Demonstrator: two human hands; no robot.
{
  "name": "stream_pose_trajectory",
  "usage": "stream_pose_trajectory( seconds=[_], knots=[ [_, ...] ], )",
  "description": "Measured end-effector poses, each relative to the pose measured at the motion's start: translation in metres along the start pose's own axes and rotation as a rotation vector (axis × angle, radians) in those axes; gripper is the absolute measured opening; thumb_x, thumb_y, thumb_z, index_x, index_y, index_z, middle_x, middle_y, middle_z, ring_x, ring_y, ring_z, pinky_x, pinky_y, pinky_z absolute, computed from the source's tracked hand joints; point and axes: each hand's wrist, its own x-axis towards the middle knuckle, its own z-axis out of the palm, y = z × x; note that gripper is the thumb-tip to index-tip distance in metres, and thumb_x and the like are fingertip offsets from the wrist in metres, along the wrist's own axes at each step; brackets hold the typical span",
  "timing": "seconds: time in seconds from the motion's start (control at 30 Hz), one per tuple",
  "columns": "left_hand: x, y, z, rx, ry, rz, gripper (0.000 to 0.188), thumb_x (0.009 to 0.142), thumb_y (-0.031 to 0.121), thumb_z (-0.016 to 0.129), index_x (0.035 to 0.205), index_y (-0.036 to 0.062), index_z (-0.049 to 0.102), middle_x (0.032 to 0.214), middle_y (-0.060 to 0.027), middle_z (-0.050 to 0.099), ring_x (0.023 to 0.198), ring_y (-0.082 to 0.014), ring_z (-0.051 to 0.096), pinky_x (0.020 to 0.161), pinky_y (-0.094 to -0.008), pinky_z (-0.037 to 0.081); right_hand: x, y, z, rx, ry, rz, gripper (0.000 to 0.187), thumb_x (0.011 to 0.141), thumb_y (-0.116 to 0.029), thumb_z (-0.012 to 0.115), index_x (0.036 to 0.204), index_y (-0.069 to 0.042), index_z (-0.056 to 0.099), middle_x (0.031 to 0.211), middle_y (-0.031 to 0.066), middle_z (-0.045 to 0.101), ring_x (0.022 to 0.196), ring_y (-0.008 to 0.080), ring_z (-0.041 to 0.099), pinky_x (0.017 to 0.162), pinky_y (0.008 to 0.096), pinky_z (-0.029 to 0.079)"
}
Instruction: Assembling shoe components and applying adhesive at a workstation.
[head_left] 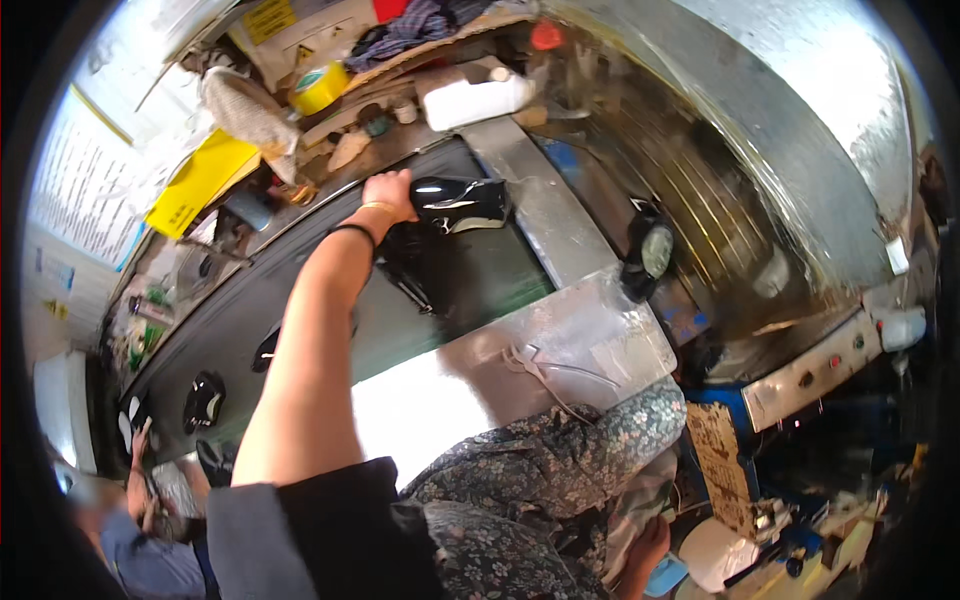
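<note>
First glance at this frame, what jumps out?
A bare arm reaches up the middle of the frame, its hand on a glossy black shoe lying on a dark conveyor belt. More dark shoe pieces sit further down the belt at lower left, where another person's hand shows. To the right, a large shiny metal housing curves over the belt.
</note>
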Motion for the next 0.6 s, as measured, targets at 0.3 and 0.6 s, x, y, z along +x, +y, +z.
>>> stream_pose_trajectory(
  seconds=[0.3,0.6],
  knots=[
    [-0.065,0.002,0.005,-0.408,0.194,0.275,0.068,0.058,0.027,0.086,0.117,0.0102,0.056,0.113,-0.0136,0.053,0.11,-0.0364,0.051,0.094,-0.0457,0.044,0.096,-0.165,-0.025,0.181,0.289,-0.702,0.019,0.086,-0.001,0.059,0.105,0.0,0.064,0.109,0.017,0.066,0.1,0.0357,0.061,0.091,0.0425,0.047],
    [-0.037,-0.003,0.025,-0.292,0.032,0.199,0.063,0.065,0.036,0.081,0.114,0.0077,0.054,0.099,-0.0175,0.068,0.098,-0.0371,0.062,0.086,-0.0453,0.049,0.262,-0.362,0.048,-0.085,-0.182,-1.065,0.014,0.085,-0.013,0.06,0.096,-0.01,0.069,0.121,0.0079,0.057,0.1,0.0301,0.06,0.085,0.042,0.05]
  ],
)
